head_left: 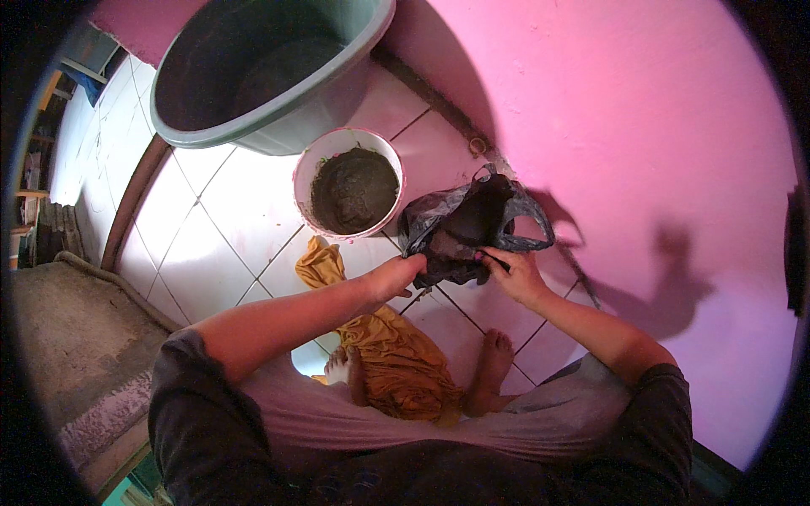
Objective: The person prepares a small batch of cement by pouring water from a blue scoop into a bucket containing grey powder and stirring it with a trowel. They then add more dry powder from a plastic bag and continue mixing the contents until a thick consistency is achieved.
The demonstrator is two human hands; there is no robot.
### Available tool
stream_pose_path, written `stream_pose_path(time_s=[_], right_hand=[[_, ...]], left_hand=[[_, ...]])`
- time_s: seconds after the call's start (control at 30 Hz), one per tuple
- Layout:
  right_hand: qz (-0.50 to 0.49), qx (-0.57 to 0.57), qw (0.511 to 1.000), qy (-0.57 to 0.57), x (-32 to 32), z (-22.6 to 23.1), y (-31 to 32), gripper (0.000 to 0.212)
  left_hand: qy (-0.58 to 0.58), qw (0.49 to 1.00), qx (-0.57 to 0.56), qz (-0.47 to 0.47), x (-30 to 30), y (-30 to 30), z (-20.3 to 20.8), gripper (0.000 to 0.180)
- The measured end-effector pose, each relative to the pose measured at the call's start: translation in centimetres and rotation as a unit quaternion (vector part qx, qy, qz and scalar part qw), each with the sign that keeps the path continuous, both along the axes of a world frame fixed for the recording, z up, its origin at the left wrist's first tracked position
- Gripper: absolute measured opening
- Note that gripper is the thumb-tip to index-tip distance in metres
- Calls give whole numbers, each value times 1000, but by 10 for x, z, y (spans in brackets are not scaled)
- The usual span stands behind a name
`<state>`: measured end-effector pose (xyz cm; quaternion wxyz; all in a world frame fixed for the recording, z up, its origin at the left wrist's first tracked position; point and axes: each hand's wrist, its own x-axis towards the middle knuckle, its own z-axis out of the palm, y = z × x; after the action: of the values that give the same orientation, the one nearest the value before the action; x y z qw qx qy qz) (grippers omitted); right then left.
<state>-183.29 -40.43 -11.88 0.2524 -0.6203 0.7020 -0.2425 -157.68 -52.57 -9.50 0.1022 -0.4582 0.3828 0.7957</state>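
A black plastic bag (472,221) stands on the tiles by the pink wall, its mouth spread and one handle loop standing out to the right. My left hand (398,277) pinches the near left edge of its rim. On the near right edge, my right hand (516,277) grips the rim with thumb and fingers. The inside is dark, and what lies deep in it I cannot make out. Just left of the bag is a white bucket (305,190) with a wet, dark grey mix (354,192) in it.
A large grey-green tub (287,126) stands behind the bucket. A crumpled mustard-yellow cloth (396,358) lies on the white tiled floor (224,232) between my bare feet. The pink wall (624,126) rises close on the right. At the left is a worn brown surface (84,325).
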Motion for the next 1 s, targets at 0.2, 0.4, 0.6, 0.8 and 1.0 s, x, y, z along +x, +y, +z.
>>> stream_pose_path(time_s=[0.2,0.4,0.6,0.8,1.0], right_hand=[[-13,47,998,-48,-15,3,2,25],[-17,40,999,-23,-22,26,3,25],[15,34,997,66,-28,46,8,26],[16,3,998,55,-31,57,4,28],[21,62,993,97,-28,81,0,29]], left_hand=[[-9,999,-29,-35,0,-1,19,51],[7,998,-33,-45,0,-2,29,58],[17,998,-59,-31,-1,-3,36,61],[-5,999,-52,-5,-1,-3,33,61],[-3,998,-54,10,3,-6,29,64]])
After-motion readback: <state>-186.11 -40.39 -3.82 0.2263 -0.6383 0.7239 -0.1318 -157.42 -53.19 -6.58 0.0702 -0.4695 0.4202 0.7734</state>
